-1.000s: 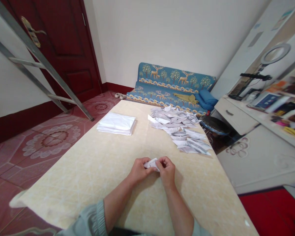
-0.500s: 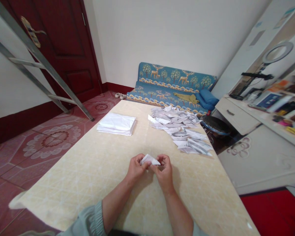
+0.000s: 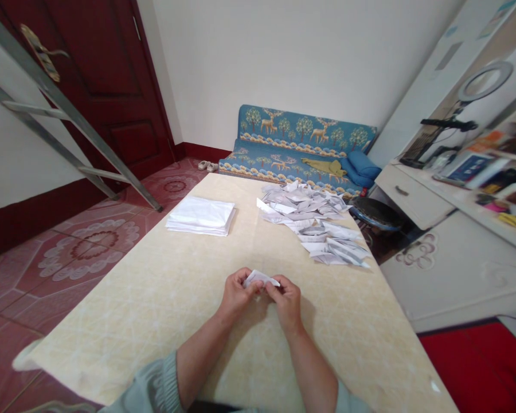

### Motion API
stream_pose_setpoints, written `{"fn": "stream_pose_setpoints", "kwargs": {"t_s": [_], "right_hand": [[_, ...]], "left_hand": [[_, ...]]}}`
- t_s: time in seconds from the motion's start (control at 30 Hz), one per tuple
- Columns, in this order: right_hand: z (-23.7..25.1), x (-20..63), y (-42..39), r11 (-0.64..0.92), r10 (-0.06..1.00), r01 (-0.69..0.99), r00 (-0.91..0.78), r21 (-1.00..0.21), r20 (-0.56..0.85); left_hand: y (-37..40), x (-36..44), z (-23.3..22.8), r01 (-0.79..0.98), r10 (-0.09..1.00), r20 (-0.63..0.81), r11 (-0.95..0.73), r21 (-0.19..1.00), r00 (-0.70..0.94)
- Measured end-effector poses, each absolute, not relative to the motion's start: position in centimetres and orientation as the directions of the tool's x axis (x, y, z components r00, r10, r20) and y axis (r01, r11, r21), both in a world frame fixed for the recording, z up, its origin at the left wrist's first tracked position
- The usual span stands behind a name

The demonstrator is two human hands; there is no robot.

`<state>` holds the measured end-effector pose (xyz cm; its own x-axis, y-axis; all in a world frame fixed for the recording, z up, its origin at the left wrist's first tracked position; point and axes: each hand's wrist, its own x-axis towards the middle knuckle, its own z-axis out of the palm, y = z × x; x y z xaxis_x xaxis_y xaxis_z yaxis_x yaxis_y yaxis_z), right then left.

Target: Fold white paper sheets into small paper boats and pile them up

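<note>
Head view: a small folded white paper [image 3: 261, 279] was held between both hands, just above the pale yellow counter [image 3: 155, 310]. The left hand [image 3: 236, 295] was closed on the paper's left end, fingers curled around it. The right hand [image 3: 287, 299] was pinched on the right end, thumb and fingertips pressed to the fold. The two hands were brought close together, nearly touching, with the paper bridging them. Ahead of the left hand and well apart from it, a neat stack of white sheets [image 3: 200, 215] was laid flat on the counter. Ahead of the right hand, a loose heap of folded paper pieces [image 3: 312, 221] was spread along the counter's far right edge. Beyond the counter, a blue patterned sofa [image 3: 301, 143] was seen against the wall, and a metal ladder [image 3: 64, 109] was leaned before a dark red door [image 3: 98, 74], far off to the left hand's side.
</note>
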<state>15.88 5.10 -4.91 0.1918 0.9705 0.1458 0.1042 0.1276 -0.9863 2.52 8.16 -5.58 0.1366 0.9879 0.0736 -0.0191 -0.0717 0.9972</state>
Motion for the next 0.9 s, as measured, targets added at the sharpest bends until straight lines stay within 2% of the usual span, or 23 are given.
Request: {"fn": "stream_pose_setpoints", "kwargs": {"t_s": [0.13,0.43,0.57,0.7,0.9], "right_hand": [[-5.09,16.08,5.18,0.095,0.983,0.02,0.153,-0.995,0.097],[-5.05,16.3,5.02,0.123,0.988,-0.065,0.106,-0.99,0.116],[-4.91,16.02,5.02,0.117,0.98,0.071,0.152,-0.991,0.126],[-4.49,15.81,4.99,0.186,0.955,0.258,0.181,-0.948,0.236],[-4.31,16.2,4.79,0.208,0.95,0.227,0.187,-0.951,0.252]], "left_hand": [[8.15,2.49,-5.32,-0.03,0.989,0.084,-0.081,0.996,0.12],[7.98,2.34,-4.84,-0.132,0.978,0.089,-0.064,0.989,0.188],[8.01,2.39,-5.02,-0.096,0.979,0.067,-0.049,0.994,0.192],[7.85,2.57,-5.06,-0.004,0.975,0.057,-0.057,0.998,0.216],[7.56,2.99,-5.19,0.067,0.952,0.067,-0.091,0.994,0.298]]}}
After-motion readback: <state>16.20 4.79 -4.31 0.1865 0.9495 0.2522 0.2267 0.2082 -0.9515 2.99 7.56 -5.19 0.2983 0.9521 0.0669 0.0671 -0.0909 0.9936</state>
